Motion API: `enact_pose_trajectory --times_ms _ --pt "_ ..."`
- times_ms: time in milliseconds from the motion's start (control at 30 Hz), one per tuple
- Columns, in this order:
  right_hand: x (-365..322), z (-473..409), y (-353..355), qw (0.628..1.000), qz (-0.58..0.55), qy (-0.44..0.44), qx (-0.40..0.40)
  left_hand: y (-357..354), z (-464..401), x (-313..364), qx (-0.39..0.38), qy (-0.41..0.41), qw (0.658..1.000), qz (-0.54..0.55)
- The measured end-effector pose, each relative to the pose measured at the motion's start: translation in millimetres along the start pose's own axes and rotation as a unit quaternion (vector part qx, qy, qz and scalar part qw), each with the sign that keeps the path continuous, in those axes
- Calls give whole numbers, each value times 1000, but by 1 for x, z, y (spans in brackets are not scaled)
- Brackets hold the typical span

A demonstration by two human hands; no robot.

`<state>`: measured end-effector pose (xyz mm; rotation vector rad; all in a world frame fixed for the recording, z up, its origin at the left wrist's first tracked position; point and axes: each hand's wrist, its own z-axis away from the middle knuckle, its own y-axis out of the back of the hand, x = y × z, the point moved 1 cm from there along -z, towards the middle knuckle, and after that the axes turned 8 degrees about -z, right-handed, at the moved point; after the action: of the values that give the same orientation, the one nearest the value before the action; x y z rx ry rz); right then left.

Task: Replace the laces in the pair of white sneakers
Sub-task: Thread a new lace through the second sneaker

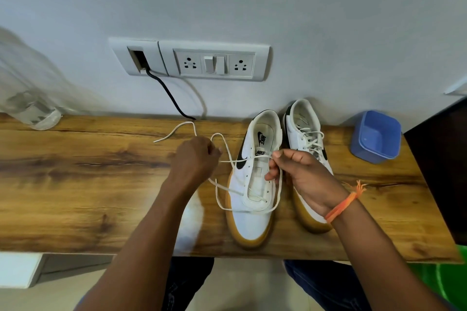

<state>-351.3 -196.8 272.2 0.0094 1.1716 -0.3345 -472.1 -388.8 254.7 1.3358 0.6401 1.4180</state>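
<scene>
Two white sneakers with gum soles stand side by side on the wooden table (75, 171). The left sneaker (252, 212) has most eyelets bare, and a white lace (225, 149) runs loosely through it and loops around its toe. My left hand (194, 159) grips one stretch of this lace to the left of the shoe; the free end trails off toward the wall. Over the shoe's tongue, my right hand (300, 174) pinches the other stretch of the lace. The right sneaker (307, 139) is still laced and partly hidden behind my right hand.
A blue plastic tub (376, 136) sits at the table's back right. A clear bottle (32, 108) stands at the back left. A wall socket panel (214, 63) with a black cable (169, 96) is above the table. A dark object borders the right edge.
</scene>
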Motion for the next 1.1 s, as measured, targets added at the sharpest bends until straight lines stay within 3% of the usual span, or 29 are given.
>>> enact_pose_trajectory --times_ms 100,200,267,400,500,633,767,900,933,1000,1100 --pt "1 2 -4 999 41 6 -13 5 8 21 0 -104 988 112" --pt "1 4 -10 998 51 11 -17 6 22 45 -153 -171 930 286" --pt "0 4 -10 998 55 11 -13 5 25 46 -192 -190 920 284" --pt "-1 3 -5 998 64 6 8 13 21 35 -178 -174 927 280" --pt "1 3 0 997 75 -11 13 20 10 16 -125 -144 948 255" --pt "0 2 3 997 66 -28 18 25 -6 -16 -11 -51 992 115" --pt "-1 1 8 997 46 -52 43 28 -8 -37 43 11 999 -4" --pt "-1 0 8 995 40 -52 74 19 -6 -34 70 7 992 -109" --pt "-1 0 7 995 49 -48 74 17 -6 -25 71 -11 993 -95" --pt "0 0 3 994 73 -42 64 13 -1 0 27 -83 996 32" --pt "1 0 -1 995 80 -29 42 4 17 37 -158 -182 943 228"
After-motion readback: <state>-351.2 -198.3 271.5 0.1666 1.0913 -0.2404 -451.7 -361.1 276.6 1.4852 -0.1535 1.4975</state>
